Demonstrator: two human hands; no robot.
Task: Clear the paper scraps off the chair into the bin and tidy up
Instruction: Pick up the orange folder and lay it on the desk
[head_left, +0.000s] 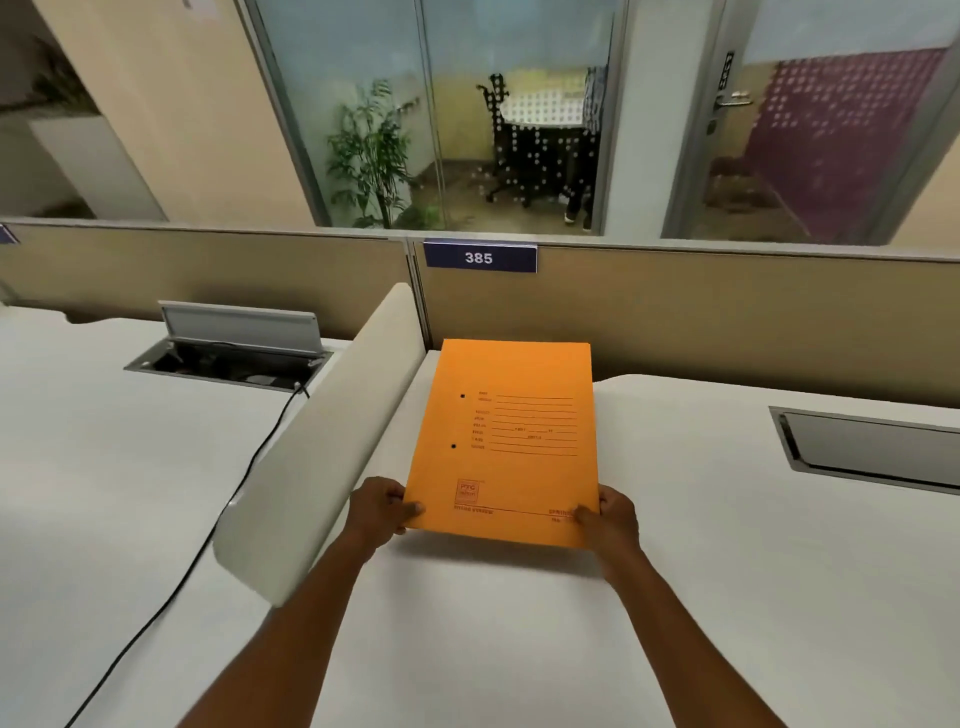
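Observation:
An orange file folder (511, 441) with printed lines and two punch holes lies on the white desk (675, 571), its far edge close to the beige partition. My left hand (382, 506) grips its near left corner. My right hand (613, 517) grips its near right corner. No chair, paper scraps or bin are in view.
A white divider panel (322, 441) runs along the folder's left side. Left of it are an open cable hatch (234, 348) and a black cable (208, 535). A closed hatch (872, 447) sits at the right. A "385" label (479, 257) is on the partition.

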